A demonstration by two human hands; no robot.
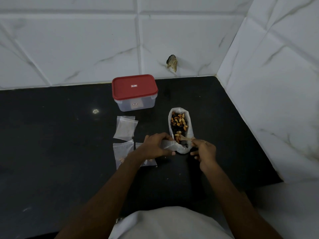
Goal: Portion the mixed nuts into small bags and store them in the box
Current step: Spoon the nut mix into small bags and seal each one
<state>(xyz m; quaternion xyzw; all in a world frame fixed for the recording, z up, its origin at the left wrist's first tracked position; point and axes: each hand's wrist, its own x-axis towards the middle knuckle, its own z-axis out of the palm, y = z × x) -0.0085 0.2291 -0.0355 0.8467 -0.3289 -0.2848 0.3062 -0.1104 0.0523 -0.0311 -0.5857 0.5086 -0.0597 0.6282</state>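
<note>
Gripping a small clear bag (166, 145) in its curled fingers, the left hand (155, 144) holds it against the near end of the large open bag of mixed nuts (179, 125). The right hand (205, 152) pinches a small spoon (185, 139), whose tip lies among the nuts just beyond its fingertips. More small bags (125, 128) lie flat on the dark counter (51, 152) left of the left fingers, and the box (136, 105) stands well beyond both hands, red lid (133, 86) on.
</note>
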